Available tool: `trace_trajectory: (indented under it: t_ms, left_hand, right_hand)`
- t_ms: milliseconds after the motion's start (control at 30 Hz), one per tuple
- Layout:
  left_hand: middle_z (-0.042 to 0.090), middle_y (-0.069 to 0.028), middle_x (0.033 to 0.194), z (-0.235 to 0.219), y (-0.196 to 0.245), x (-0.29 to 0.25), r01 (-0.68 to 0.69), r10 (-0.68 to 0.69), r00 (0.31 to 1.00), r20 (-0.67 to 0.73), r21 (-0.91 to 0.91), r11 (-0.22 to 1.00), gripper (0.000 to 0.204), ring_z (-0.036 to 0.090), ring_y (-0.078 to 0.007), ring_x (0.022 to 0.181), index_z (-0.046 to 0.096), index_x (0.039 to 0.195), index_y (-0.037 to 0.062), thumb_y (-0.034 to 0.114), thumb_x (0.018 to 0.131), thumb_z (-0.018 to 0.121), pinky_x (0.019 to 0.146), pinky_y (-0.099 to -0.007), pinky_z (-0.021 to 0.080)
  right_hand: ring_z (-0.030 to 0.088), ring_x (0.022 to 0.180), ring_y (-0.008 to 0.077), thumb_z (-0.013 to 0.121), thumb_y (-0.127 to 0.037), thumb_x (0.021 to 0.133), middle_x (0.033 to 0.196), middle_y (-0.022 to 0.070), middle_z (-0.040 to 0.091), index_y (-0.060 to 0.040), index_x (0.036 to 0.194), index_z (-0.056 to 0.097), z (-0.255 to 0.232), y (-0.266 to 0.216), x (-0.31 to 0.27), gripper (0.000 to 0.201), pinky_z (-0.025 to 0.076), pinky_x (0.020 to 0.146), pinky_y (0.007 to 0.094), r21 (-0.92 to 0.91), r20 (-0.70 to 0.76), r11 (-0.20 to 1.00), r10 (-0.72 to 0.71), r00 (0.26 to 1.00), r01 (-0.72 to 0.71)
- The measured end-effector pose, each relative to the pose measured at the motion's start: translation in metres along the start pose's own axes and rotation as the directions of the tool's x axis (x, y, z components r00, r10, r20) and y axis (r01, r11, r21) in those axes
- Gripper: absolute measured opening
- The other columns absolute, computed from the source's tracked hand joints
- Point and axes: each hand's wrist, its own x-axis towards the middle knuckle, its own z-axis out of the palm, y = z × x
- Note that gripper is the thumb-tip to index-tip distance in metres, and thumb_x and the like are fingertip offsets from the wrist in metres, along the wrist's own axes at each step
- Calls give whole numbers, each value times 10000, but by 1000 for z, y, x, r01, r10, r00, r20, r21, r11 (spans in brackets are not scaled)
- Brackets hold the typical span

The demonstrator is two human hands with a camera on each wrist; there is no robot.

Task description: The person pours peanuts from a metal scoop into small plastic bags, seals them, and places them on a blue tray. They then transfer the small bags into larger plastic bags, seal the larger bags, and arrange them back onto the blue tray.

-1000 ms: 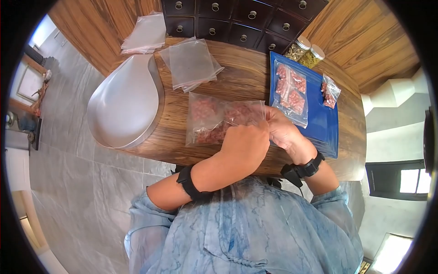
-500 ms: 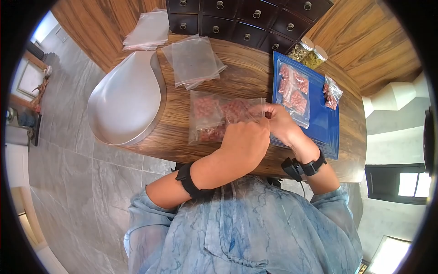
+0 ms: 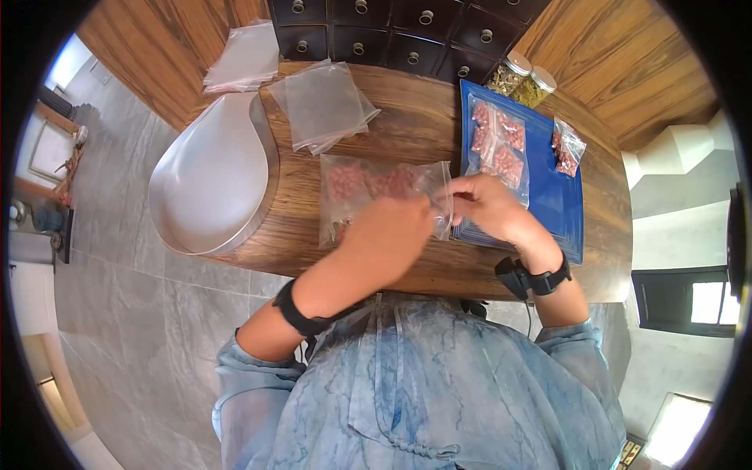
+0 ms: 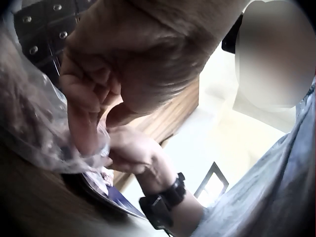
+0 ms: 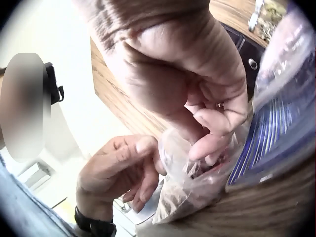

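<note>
A large clear zip bag (image 3: 333, 207) lies flat on the wooden table, with smaller packets of pinkish-red pieces (image 3: 345, 182) inside it. My left hand (image 3: 388, 239) reaches across the bag and hides part of its lower side. In the left wrist view its fingers are curled, the fingertips at the plastic of the bag (image 4: 44, 143). At the bag's right end my right hand (image 3: 493, 207) pinches the edge. The right wrist view has the right thumb and finger (image 5: 210, 145) on the bag's mouth, while the left hand (image 5: 121, 168) meets the edge opposite.
Right of the bag, a blue tray (image 3: 552, 211) carries a filled bag (image 3: 509, 164) and a small packet (image 3: 568, 149). Two jars (image 3: 535, 88) stand behind it. Empty bags (image 3: 325, 106) and more bags (image 3: 247, 59) lie at back left, near a teardrop-shaped metal tray (image 3: 211, 180). A drawer cabinet (image 3: 384, 43) lines the back.
The hands, close together before, have moved apart: the left hand shifts left over the bag, the right slightly right. The bag stays in about the same place.
</note>
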Motion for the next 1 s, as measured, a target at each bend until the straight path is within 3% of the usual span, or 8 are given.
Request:
trace_trajectory:
  t_ms: [100, 200, 300, 500, 633, 767, 900, 1000]
  left_hand:
    - [629, -167, 998, -10, -30, 7, 30, -72, 953, -295, -145, 989, 178, 594, -363, 929, 614, 986, 26, 145, 874, 545, 789, -422, 476]
    - [573, -170, 1182, -1, -49, 5, -187, 196, 961, -196, 66, 980, 282, 516, -355, 1104, 600, 1133, 46, 111, 866, 542, 934, -414, 418]
    - [537, -159, 1266, 16, -51, 1, -187, 212, 969, -128, 184, 965, 360, 475, -361, 1170, 568, 1213, 64, 132, 860, 557, 1005, -424, 367]
    - [588, -157, 1179, -23, -51, 23, -48, 47, 998, -42, -15, 999, 345, 530, -377, 1090, 569, 1186, 55, 145, 854, 591, 923, -413, 436]
    - [617, -167, 1110, -23, -73, 75, -165, 165, 978, 131, -9, 986, 342, 571, -354, 1036, 572, 1162, 36, 180, 854, 615, 866, -403, 468]
    - [635, -149, 1072, -10, -72, 123, -132, 148, 893, 425, -68, 989, 354, 603, -284, 977, 594, 1112, 23, 262, 854, 632, 836, -375, 472]
    - [654, -99, 996, 1, -74, 143, -40, 131, 750, 649, -153, 987, 353, 599, -199, 875, 617, 1061, 25, 315, 859, 624, 789, -333, 466]
    - [665, -71, 822, 6, -84, 137, -8, 148, 826, 544, -251, 968, 258, 590, -157, 761, 660, 927, 19, 264, 850, 636, 695, -320, 459]
  right_hand:
    - [594, 659, 117, 587, -46, 861, 763, 85, 649, 22, 969, 646, -11, -9, -16, 140, 486, 635, 260, 13, -151, 1000, -8, 988, 10]
    - [597, 649, 161, 610, -95, 866, 766, 104, 643, -2, 974, 644, -13, -9, -21, 147, 482, 629, 288, -73, -203, 996, -63, 977, 49]
    - [607, 658, 242, 608, -152, 876, 767, 144, 636, -13, 970, 647, -5, -10, -27, 172, 476, 634, 331, -180, -251, 979, -137, 958, 93]
    - [599, 667, 317, 640, -241, 853, 736, 176, 617, -38, 949, 649, 19, -23, -49, 225, 459, 618, 374, -198, -322, 980, -77, 944, 12]
    - [588, 613, 307, 668, -248, 831, 679, 162, 605, -33, 928, 646, 33, -18, -57, 236, 451, 581, 373, -177, -267, 980, 41, 963, -91]
    - [634, 593, 193, 584, -113, 888, 667, 116, 626, -1, 935, 622, 43, 4, -58, 127, 477, 541, 308, 205, -236, 976, 127, 963, -78]
    - [658, 640, 150, 527, -62, 911, 712, 114, 643, 12, 920, 590, 39, 4, -64, 97, 508, 550, 279, 289, -240, 956, 127, 962, -54]
    - [667, 659, 159, 515, -51, 913, 720, 119, 640, 18, 904, 579, 38, 15, -58, 94, 524, 565, 277, 358, -246, 933, 66, 967, 28]
